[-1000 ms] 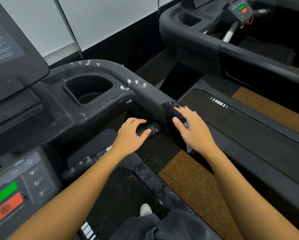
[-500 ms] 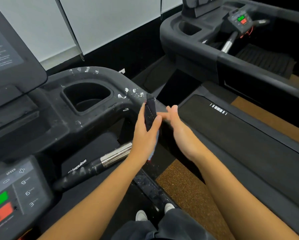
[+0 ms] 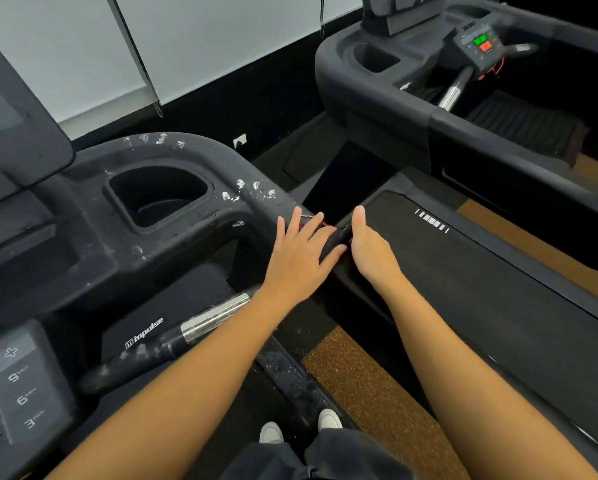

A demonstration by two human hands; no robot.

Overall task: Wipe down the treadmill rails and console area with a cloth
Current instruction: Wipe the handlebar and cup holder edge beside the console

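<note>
The dark cloth lies on the end of the black treadmill rail, which carries white smudges. My left hand rests flat on the cloth and rail with its fingers spread and straight. My right hand is at the cloth's right edge, thumb pointing up; its fingers curl over the far side out of sight and seem to grip the cloth. A small red bit of the cloth shows by my left fingertips. The console keypad is at the lower left.
A cup holder is sunk into the console arm. A chrome and black handlebar runs under my left forearm. A second treadmill stands to the right, its belt beside my right hand. Cork floor lies between them.
One second ago my left hand was on the handlebar. It then took the cloth upright by the rail, and now lies flat on it, while my right hand has closed in on the cloth's right edge.
</note>
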